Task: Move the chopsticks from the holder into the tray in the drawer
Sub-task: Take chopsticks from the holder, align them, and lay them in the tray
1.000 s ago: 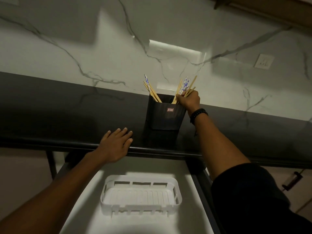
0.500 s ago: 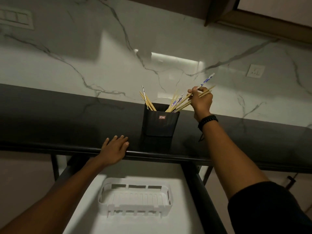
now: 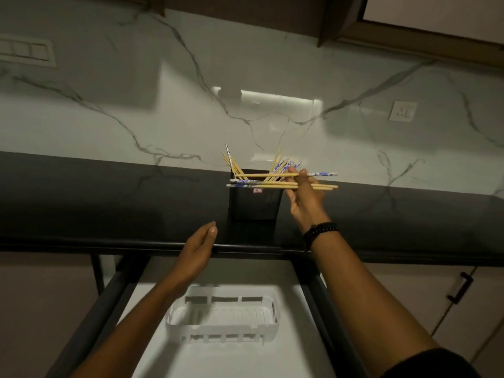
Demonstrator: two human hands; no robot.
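Head view. The right hand [image 3: 302,197] is raised just right of the black holder [image 3: 255,205], its fingers curled around a small bundle of chopsticks [image 3: 256,184]. The bundle lies level and crosswise. Its left ends span the holder's mouth, and its right ends stick out past the hand. Some sticks are plain wood, others carry a blue-and-white pattern. A dark beaded band [image 3: 321,230] circles the right wrist.

More chopsticks [image 3: 231,163] stand leaning inside the holder, in a group at each side. The holder stands upright by the back edge of the dark surface [image 3: 109,203], against the veined marble wall [image 3: 163,118].

The left hand [image 3: 197,251] is at the front edge of the surface, left of the holder and apart from it. Its fingers are straight and together, and it grasps nothing.

Below the front edge, the drawer [image 3: 240,362] stands pulled out. The white slotted tray [image 3: 218,329] sits on the drawer's pale floor near the middle, with no chopsticks in it.

A wall socket [image 3: 403,111] is set at the right of the wall.
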